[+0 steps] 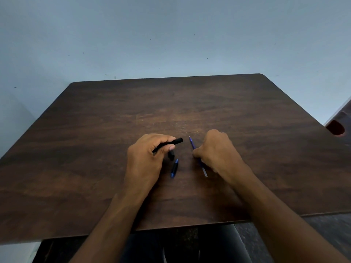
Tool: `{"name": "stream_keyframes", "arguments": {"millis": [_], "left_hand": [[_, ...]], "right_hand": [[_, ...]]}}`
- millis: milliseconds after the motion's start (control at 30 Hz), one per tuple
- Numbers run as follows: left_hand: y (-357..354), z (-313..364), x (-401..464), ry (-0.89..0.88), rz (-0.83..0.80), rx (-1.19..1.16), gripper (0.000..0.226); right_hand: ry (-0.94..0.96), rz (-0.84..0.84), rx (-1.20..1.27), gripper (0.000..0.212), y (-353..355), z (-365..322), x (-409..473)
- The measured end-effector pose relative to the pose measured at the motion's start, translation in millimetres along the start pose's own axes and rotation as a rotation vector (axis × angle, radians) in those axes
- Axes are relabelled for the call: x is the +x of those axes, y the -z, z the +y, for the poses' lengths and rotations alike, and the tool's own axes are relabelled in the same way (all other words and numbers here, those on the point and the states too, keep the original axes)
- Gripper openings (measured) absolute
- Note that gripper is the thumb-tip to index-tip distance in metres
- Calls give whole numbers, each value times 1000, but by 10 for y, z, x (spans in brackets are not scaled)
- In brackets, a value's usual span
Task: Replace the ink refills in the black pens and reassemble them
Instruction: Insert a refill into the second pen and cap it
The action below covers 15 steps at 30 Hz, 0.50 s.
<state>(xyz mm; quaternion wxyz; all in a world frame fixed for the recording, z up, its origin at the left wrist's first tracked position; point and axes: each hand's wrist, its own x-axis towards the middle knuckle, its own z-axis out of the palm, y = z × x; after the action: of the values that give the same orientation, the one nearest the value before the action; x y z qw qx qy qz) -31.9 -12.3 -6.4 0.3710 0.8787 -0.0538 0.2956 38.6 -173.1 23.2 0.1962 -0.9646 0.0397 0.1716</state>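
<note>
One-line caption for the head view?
Left hand holds black pen barrel, right hand pinches blue refill above wooden table.

Dark wooden table [95, 149] bears blue pen tip [174, 168] (small black cap [171, 155] beside).

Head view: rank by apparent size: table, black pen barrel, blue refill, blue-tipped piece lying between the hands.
1. table
2. black pen barrel and blue refill: both partly hidden by the hands, so unranked
3. blue-tipped piece, clearly shortest
</note>
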Motion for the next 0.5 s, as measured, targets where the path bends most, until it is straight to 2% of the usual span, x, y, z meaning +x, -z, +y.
{"name": "stream_keyframes", "arguments": {"millis": [133, 333, 500], "left_hand": [[21, -6, -3, -12, 18, -8, 24], [12, -20, -5, -24, 32, -25, 23], [15, -21, -2, -37, 28, -1, 26]], "right_hand": [[0, -25, -33, 39, 53, -15, -57], [-15, 19, 89, 31, 45, 70, -100], [43, 9, -22, 39, -18, 6, -143]]}}
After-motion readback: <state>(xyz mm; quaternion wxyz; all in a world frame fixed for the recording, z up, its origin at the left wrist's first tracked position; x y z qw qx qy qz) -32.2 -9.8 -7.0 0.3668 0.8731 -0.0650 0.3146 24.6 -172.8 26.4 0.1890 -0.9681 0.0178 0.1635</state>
